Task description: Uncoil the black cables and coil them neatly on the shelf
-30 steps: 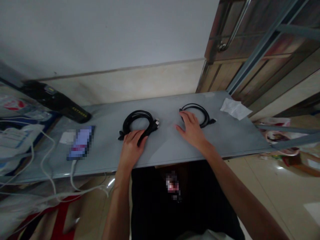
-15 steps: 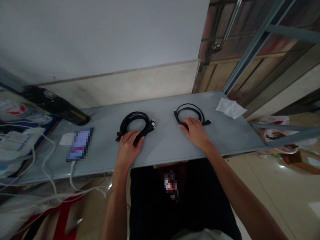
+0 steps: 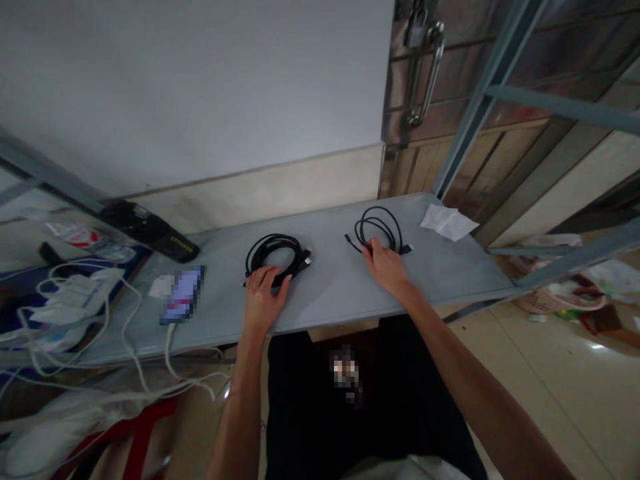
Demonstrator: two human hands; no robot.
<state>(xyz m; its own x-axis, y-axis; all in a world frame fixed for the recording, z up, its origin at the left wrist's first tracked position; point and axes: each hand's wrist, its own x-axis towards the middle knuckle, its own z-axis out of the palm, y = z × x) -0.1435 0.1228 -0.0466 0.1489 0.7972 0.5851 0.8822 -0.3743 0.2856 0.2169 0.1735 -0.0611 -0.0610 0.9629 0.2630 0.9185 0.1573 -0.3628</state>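
Observation:
Two coils of black cable lie on the grey shelf board (image 3: 330, 293). Around the near side of the thicker left cable coil (image 3: 300, 259), the fingers of my left hand (image 3: 265, 297) are curled; several plugs stick out at its right. My right hand (image 3: 387, 265) pinches the near edge of the thinner right cable coil (image 3: 406, 249) between thumb and fingers. One plug of that coil points left and another sits to the right of my fingers. My fingers hide part of each coil.
A phone (image 3: 183, 293) with a white charging cord lies at the left, near a black cylindrical object (image 3: 150, 230) and tangled white cords (image 3: 127, 327). Crumpled white paper (image 3: 449, 222) rests at the right end. Metal frame posts (image 3: 480, 107) stand at the right, beside a door handle (image 3: 431, 80).
The right coil's loops have shifted and stand more apart in my right hand's pinch. My left hand stays on its coil. The camera view has moved slightly.

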